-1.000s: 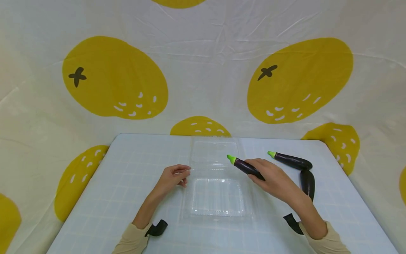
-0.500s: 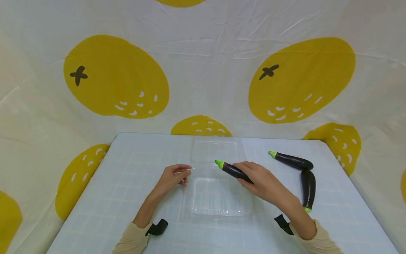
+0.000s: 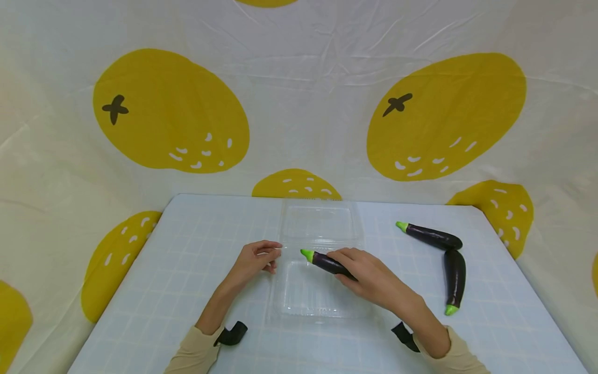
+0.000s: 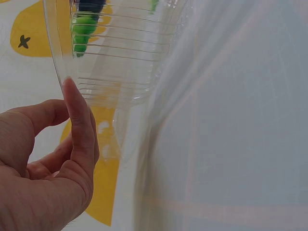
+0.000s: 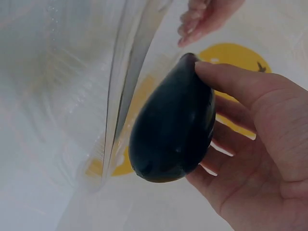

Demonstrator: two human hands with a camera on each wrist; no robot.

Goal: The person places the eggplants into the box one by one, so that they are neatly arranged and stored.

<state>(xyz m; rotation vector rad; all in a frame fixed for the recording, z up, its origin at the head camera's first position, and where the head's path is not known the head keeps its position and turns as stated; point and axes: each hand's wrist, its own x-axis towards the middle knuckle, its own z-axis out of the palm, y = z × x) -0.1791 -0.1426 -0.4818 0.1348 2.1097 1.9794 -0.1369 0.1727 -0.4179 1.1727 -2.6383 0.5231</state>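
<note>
An eggplant (image 3: 329, 263) with a green stem end hangs above the near half of a clear plastic clamshell box (image 3: 321, 305). My right hand (image 3: 366, 272) grips it by its thick dark end, thumb on one side and fingers on the other. In the right wrist view the glossy eggplant (image 5: 168, 120) hides part of the box beyond it. The box lies unfolded, its other half (image 3: 320, 221) farther from me. My left hand (image 3: 257, 258) rests at its left edge with relaxed fingers. A fingertip overlaps the clear rim (image 4: 55, 53) in the left wrist view.
Two more eggplants lie on the right of the table, one (image 3: 430, 236) pointing left and another (image 3: 454, 280) with its green end toward me. The pale checked tabletop (image 3: 205, 223) ends at a curtain (image 3: 303, 104) printed with yellow fruit.
My right hand has carried the eggplant leftward and a little nearer to me, from the box's right side to above its middle. The left hand has stayed in place.
</note>
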